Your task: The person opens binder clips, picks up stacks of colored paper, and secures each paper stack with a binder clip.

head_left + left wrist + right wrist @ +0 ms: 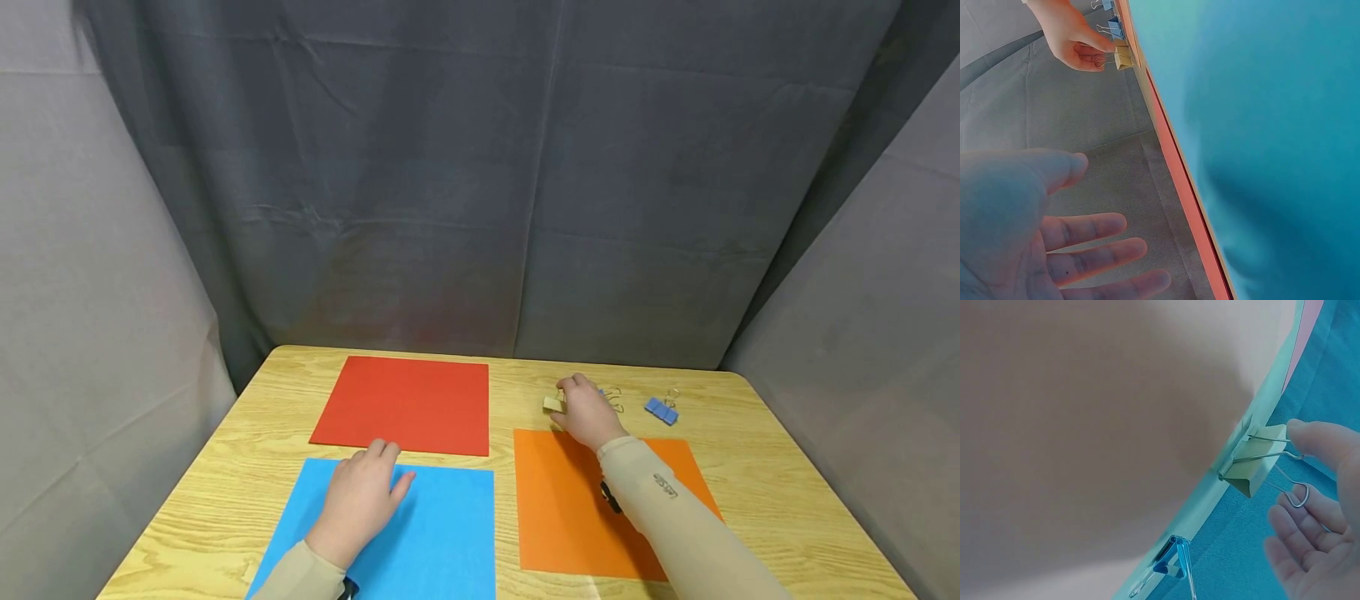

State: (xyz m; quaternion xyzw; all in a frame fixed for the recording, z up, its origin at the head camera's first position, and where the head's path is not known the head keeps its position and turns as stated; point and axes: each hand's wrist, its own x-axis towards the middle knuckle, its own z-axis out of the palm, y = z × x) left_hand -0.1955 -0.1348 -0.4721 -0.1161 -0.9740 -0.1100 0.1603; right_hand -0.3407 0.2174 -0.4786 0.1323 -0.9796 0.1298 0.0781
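Note:
A yellow binder clip (554, 404) stands on the wooden table behind the orange sheet. My right hand (589, 413) grips it: in the right wrist view, the thumb meets one side of the yellow clip (1257, 459) and the curled fingers lie by its lower wire handle. Just beyond this hand, a blue binder clip (602, 392) is mostly hidden. Farther right lie blue binder clips (662, 410) close together. Over the blue sheet (442, 533) hovers my left hand (362, 500), fingers extended and holding nothing; its palm (997, 219) shows in the left wrist view.
A red sheet (412, 404) lies behind the blue one. The orange sheet (547, 508) is at the right, partly under my right forearm. A grey curtain (405, 183) hangs behind the table (795, 500), with pale cloth on both sides.

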